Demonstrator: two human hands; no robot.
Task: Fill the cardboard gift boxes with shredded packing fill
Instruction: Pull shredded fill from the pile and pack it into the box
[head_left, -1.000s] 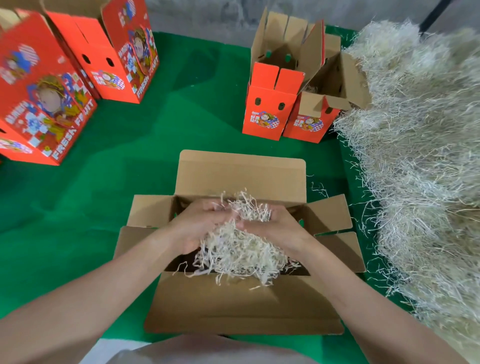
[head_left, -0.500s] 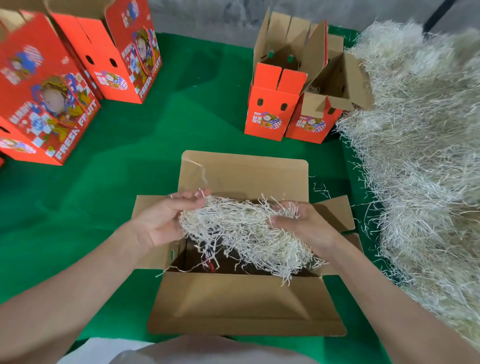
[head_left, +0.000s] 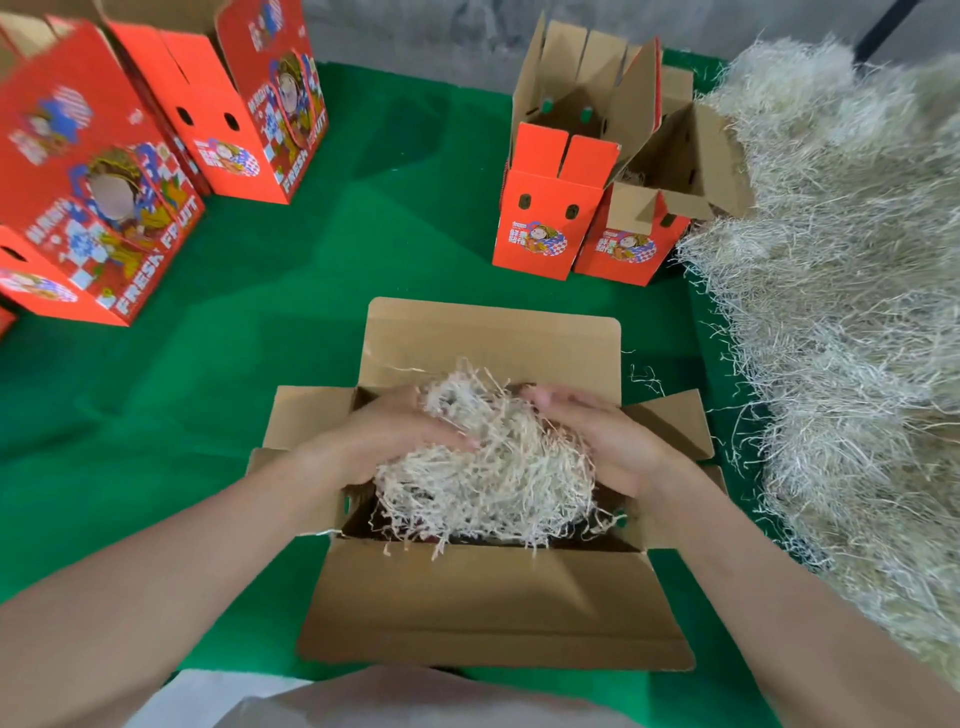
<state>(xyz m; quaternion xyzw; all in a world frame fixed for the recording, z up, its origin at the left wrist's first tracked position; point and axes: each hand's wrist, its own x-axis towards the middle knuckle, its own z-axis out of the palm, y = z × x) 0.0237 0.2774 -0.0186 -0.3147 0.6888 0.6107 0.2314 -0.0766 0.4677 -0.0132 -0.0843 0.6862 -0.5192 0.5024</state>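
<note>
1. Centrally, an open cardboard box (head_left: 493, 597) is set on green cloth (head_left: 311, 312).
2. A wad of shredded fill (head_left: 493, 473) is held at its opening.
3. The wad is cupped between left hand (head_left: 395, 436) and right hand (head_left: 608, 441), fingers curved round it.
4. A loose fill pile (head_left: 841, 312) is heaped at right.

Bare green cloth (head_left: 322, 312) between red boxes (head_left: 540, 218) and open carton (head_left: 488, 343).
</note>
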